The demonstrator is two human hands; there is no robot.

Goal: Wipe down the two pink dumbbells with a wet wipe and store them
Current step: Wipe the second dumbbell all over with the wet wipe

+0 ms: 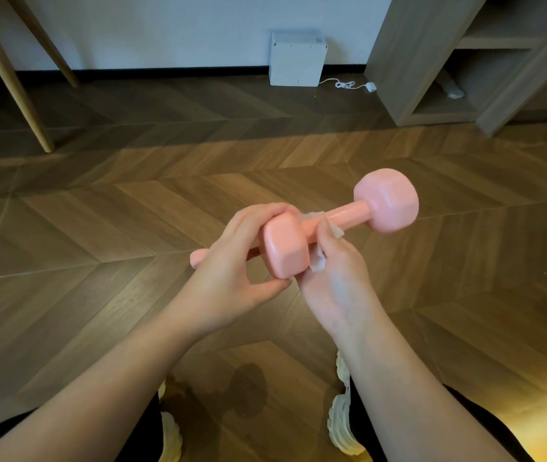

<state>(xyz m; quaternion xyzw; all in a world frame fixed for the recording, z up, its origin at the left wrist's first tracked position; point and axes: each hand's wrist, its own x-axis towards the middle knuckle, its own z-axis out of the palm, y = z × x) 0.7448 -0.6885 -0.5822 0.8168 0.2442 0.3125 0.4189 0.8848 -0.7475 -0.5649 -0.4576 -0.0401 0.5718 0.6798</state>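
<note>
Now left hand (232, 265) grips dumbbell (387, 205) by nearer head; right hand (335, 285) pinches wet wipe (319, 263) round handle.

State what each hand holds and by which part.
The left hand grips the pink dumbbell by its near head; the right hand holds a wet wipe around its handle.

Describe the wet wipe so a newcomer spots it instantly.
At frame centre, above the chevron wood floor, the left hand holds a pink dumbbell by its near head. The right hand wraps the wet wipe around the handle just beyond. It is the only crumpled, translucent white thing among smooth pink plastic.
</note>
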